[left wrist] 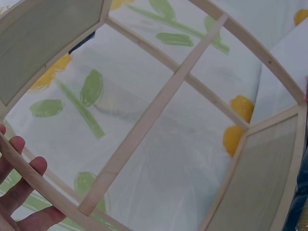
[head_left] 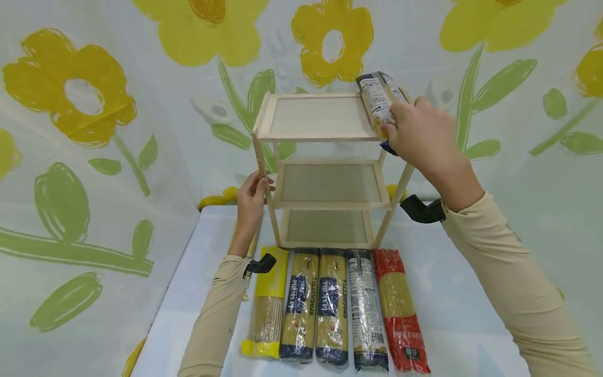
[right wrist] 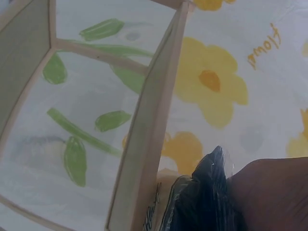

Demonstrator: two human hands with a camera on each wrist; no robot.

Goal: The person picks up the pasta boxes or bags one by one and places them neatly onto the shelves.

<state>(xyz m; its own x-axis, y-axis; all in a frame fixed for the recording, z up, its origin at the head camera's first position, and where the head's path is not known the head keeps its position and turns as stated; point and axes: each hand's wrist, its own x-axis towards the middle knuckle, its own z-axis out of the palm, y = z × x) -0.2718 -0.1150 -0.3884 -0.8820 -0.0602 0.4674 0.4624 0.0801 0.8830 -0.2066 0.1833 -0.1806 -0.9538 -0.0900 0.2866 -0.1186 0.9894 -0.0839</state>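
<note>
A three-tier wooden shelf (head_left: 320, 139) stands on the table, seen closer in both wrist views. My left hand (head_left: 252, 196) holds its left post at about middle-tier height; in the left wrist view the fingers (left wrist: 37, 166) wrap the wooden bar. At the top tier's right end, my right hand (head_left: 424, 133) grips a pack of spaghetti (head_left: 375, 98), its printed back label facing up. The pack lies tilted along that edge. In the right wrist view its dark crinkled end (right wrist: 204, 197) shows beside the shelf frame, and the fingers are mostly hidden.
Before the shelf lie a yellow pasta pack (head_left: 269, 309), two blue-labelled spaghetti packs (head_left: 300, 309) side by side, one label-up pack (head_left: 366, 309) and a red pack (head_left: 400, 309). Something yellowish (head_left: 254, 248) is partly hidden behind the left forearm. A flowered sheet (head_left: 494, 157) hangs behind.
</note>
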